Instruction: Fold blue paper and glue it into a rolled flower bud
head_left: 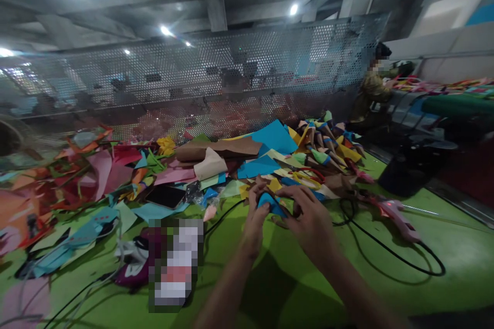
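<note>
Between my two hands is a small piece of blue craft paper (273, 204), bent into a curved shape with a darker edge. My left hand (255, 211) is closed on its left side, the thumb pressed on the blue face. On the other side, my right hand (309, 212) pinches the lower right end with thumb and fingers. Just behind my hands lie scissors with yellow handles (306, 180) and scraps of coloured paper. To the right a pink hot glue gun (399, 220) rests on the green table (370, 272), a red light showing on it.
Paper scraps (104, 172) are heaped at the left. A dark phone (165, 196) lies near them. Small paper cones (324, 144) are piled at the back right, before a perforated metal screen (239, 77). Black cables cross the table. Another person (372, 87) works at the far right.
</note>
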`<state>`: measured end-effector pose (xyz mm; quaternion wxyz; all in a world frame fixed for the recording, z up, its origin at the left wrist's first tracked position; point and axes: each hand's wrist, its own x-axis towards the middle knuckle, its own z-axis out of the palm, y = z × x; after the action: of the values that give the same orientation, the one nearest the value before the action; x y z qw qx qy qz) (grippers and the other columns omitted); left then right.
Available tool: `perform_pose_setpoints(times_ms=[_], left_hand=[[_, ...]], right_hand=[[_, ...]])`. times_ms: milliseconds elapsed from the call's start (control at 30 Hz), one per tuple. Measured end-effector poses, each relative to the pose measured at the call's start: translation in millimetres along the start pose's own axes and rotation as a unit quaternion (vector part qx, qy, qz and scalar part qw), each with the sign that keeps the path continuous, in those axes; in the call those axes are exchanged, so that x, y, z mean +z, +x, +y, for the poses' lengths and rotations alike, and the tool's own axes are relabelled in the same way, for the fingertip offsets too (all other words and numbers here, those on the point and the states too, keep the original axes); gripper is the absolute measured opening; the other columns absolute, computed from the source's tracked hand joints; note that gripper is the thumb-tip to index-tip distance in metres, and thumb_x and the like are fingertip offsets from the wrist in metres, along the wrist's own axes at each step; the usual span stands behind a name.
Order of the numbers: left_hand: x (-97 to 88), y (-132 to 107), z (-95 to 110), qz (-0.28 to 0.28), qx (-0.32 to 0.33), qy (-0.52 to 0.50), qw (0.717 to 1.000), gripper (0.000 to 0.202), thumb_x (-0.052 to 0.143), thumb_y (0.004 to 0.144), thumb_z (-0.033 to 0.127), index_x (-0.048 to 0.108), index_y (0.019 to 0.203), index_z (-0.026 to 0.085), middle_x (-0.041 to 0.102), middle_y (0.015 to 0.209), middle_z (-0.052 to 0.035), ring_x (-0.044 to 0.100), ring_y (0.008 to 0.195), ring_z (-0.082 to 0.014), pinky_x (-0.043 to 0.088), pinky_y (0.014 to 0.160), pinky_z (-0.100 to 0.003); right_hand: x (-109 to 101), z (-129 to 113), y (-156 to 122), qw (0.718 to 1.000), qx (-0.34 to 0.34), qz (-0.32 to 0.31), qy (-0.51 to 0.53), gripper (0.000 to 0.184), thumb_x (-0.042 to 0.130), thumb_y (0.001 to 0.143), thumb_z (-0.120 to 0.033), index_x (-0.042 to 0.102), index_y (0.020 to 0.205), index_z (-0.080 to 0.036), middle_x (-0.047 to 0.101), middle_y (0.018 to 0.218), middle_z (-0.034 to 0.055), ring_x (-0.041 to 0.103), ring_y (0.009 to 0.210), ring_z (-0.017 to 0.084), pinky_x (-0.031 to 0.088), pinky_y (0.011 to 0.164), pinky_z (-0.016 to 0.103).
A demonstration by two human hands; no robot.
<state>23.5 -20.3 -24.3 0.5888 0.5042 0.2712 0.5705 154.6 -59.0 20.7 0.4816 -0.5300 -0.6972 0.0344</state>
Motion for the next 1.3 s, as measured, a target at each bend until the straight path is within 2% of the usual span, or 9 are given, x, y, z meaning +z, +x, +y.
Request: perform_pose_setpoints(times_ms=[67, 167, 333, 433, 533, 800, 933, 1167, 1300], left_hand=[[0.5, 0.2, -0.9, 0.005, -0.005, 0.008, 1.0, 0.041, 0.055, 0.086, 0.035, 0.048, 0.125, 0.027, 0.054, 0.128, -0.0063, 0.05, 0.12, -0.0248, 0.039, 0.105, -0.04], [1.6, 1.1, -2.5, 0.015, -0.004, 0.014, 1.0, 0.043, 0.058, 0.085, 0.037, 0.048, 0.126, 0.026, 0.054, 0.13, -0.007, 0.05, 0.121, -0.0251, 0.04, 0.104, -0.039], [1.4, 2.7, -3.5, 0.006, 0.0, 0.009, 1.0, 0.045, 0.058, 0.086, 0.039, 0.046, 0.128, 0.027, 0.057, 0.12, -0.0072, 0.053, 0.114, -0.0246, 0.04, 0.102, -0.039], [1.0, 1.2, 1.5, -0.015, -0.002, 0.022, 1.0, 0.044, 0.056, 0.089, 0.04, 0.046, 0.128, 0.026, 0.058, 0.111, -0.006, 0.053, 0.11, -0.0235, 0.039, 0.102, -0.039], [0.7, -1.6, 9.3, -0.047, -0.01, 0.04, 0.998, 0.043, 0.058, 0.089, 0.039, 0.045, 0.128, 0.026, 0.056, 0.111, -0.0055, 0.052, 0.109, -0.0225, 0.039, 0.101, -0.037], [2.3, -4.1, 20.2, -0.104, -0.048, -0.005, 0.993, 0.063, 0.069, 0.075, 0.034, 0.043, 0.131, 0.027, 0.054, 0.111, -0.0038, 0.052, 0.105, -0.0227, 0.044, 0.091, -0.035], [3.0, -3.1, 18.4, -0.096, -0.04, 0.026, 0.994, 0.054, 0.059, 0.081, 0.028, 0.043, 0.132, 0.027, 0.057, 0.107, -0.0022, 0.052, 0.103, -0.021, 0.042, 0.094, -0.034], [0.7, -0.6, 2.6, -0.057, 0.013, 0.092, 0.994, 0.045, 0.048, 0.086, 0.02, 0.042, 0.13, 0.028, 0.052, 0.126, -0.0038, 0.051, 0.115, -0.0196, 0.037, 0.102, -0.034], [5.6, 0.0, 3.3, -0.005, 0.023, 0.115, 0.993, 0.032, 0.049, 0.082, 0.018, 0.045, 0.114, 0.024, 0.053, 0.11, -0.0037, 0.052, 0.107, -0.0191, 0.04, 0.097, -0.034]], right_hand=[[-0.9, -1.3, -1.0, 0.998, -0.065, 0.005, -0.015, 0.033, 0.057, 0.079, -0.005, 0.066, 0.106, -0.023, 0.067, 0.104, 0.0075, 0.063, 0.095, 0.025, 0.05, 0.084, 0.038], [0.3, 0.5, -2.4, 0.994, -0.108, 0.008, -0.011, 0.032, 0.055, 0.081, -0.003, 0.068, 0.102, -0.024, 0.07, 0.099, 0.0067, 0.063, 0.098, 0.026, 0.049, 0.088, 0.04], [0.1, 6.4, -2.8, 0.996, -0.083, -0.012, 0.023, 0.035, 0.055, 0.076, 0.0, 0.068, 0.098, -0.024, 0.071, 0.098, 0.0051, 0.064, 0.096, 0.025, 0.05, 0.085, 0.039], [-2.3, 7.3, -1.4, 0.996, -0.061, -0.039, 0.051, 0.036, 0.053, 0.075, 0.001, 0.067, 0.097, -0.024, 0.07, 0.1, 0.005, 0.063, 0.098, 0.024, 0.05, 0.086, 0.038], [-5.4, 6.5, 1.0, 0.996, -0.039, -0.051, 0.062, 0.032, 0.053, 0.078, -0.001, 0.068, 0.095, -0.024, 0.066, 0.1, 0.0058, 0.062, 0.1, 0.023, 0.049, 0.087, 0.037], [-18.8, 0.2, 8.1, 0.995, -0.018, -0.092, 0.013, 0.022, 0.059, 0.082, -0.007, 0.07, 0.094, -0.022, 0.06, 0.097, 0.0066, 0.06, 0.094, 0.023, 0.049, 0.082, 0.036], [-21.0, -1.5, 8.8, 0.994, -0.039, -0.101, -0.017, 0.022, 0.057, 0.083, -0.006, 0.069, 0.094, -0.02, 0.059, 0.098, 0.0082, 0.059, 0.095, 0.024, 0.048, 0.083, 0.037], [-12.7, -0.6, 5.2, 0.994, -0.056, -0.072, -0.062, 0.024, 0.057, 0.082, -0.005, 0.07, 0.097, -0.019, 0.06, 0.097, 0.0086, 0.059, 0.092, 0.024, 0.049, 0.08, 0.036], [-6.5, 3.1, 4.2, 0.992, -0.056, -0.069, -0.092, 0.02, 0.057, 0.085, -0.008, 0.07, 0.096, -0.019, 0.061, 0.095, 0.0085, 0.06, 0.09, 0.024, 0.05, 0.079, 0.036]])
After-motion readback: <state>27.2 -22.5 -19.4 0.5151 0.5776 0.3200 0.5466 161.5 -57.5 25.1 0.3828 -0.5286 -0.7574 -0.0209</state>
